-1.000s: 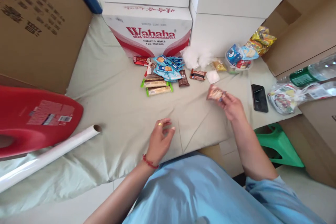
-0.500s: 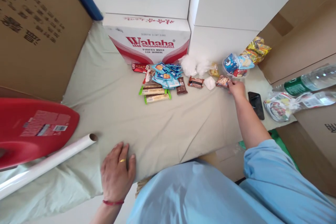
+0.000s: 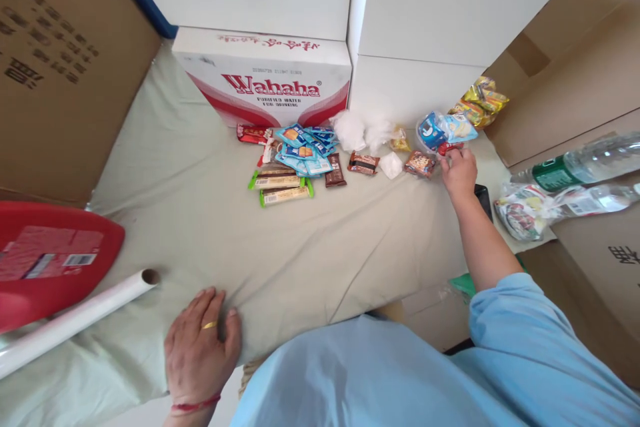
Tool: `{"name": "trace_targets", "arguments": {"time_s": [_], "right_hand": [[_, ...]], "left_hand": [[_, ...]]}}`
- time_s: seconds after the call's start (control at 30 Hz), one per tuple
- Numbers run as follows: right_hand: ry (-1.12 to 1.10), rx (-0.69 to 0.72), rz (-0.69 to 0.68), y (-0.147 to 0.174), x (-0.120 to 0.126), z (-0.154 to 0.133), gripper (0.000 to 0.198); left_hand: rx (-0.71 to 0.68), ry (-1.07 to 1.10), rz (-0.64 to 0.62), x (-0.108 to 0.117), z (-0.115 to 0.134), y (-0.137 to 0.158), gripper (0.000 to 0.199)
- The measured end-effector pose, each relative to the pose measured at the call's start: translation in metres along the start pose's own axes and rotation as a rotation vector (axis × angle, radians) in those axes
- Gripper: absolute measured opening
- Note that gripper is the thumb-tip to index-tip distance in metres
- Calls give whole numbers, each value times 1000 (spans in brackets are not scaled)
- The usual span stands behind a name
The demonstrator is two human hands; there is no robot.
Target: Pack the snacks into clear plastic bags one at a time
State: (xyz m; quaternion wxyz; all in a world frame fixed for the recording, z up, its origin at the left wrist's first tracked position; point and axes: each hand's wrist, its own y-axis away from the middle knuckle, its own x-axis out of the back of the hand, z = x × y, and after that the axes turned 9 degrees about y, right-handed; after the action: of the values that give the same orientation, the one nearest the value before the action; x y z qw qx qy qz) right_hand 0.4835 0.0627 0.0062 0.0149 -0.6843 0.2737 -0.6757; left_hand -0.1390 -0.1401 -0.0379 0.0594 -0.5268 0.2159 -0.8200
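Note:
My left hand (image 3: 201, 340) rests flat on the cloth, fingers stretched out, with nothing in it. At the far right my right hand (image 3: 459, 172) bends its fingers onto a small red packet (image 3: 451, 146) at the front of a clear round tub (image 3: 423, 141). A blue round pack (image 3: 431, 131) and a light-blue snack bag (image 3: 459, 127) are also in the tub. Just left of those fingers lies a brown-and-red wrapped snack (image 3: 419, 164). Beside it are a white packet (image 3: 391, 165) and a brown wrapped snack (image 3: 363, 163).
Blue sachets (image 3: 306, 150), green-ended bars (image 3: 286, 195) and a dark brown bar (image 3: 335, 170) lie before the Wahaha carton (image 3: 270, 90). A black phone (image 3: 483, 203) lies behind my right wrist. Plastic bottles (image 3: 555, 173) are at right; a white tube (image 3: 80, 320) and red container (image 3: 55, 260) at left.
My right hand has let go of the brown-and-red wrapped snack and moved over to the red packet at the tub. My left hand stays flat on the cloth. The view has shifted slightly.

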Motion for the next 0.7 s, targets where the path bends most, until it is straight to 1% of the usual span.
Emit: {"name": "trace_targets", "arguments": {"time_s": [0.07,0.2,0.3,0.37,0.5,0.7], "right_hand": [[40,-38,-3,1,0,13,22],[125,-179,-10,7,10,46,22],[147,-242,-31,0,16,62,20],[161,-278,-48,-10,17,65,16],[175,-327,-71,-30,16,60,11],[179,-316,-90,-47,11,56,16]], "left_hand": [[4,3,-3,0,0,0,46],[3,10,-8,0,0,0,47],[-10,-1,-11,1,1,-2,46],[-6,-14,-16,1,1,-2,46],[-4,-27,-16,0,2,-2,48],[-1,-34,-3,0,1,1,56]]}}
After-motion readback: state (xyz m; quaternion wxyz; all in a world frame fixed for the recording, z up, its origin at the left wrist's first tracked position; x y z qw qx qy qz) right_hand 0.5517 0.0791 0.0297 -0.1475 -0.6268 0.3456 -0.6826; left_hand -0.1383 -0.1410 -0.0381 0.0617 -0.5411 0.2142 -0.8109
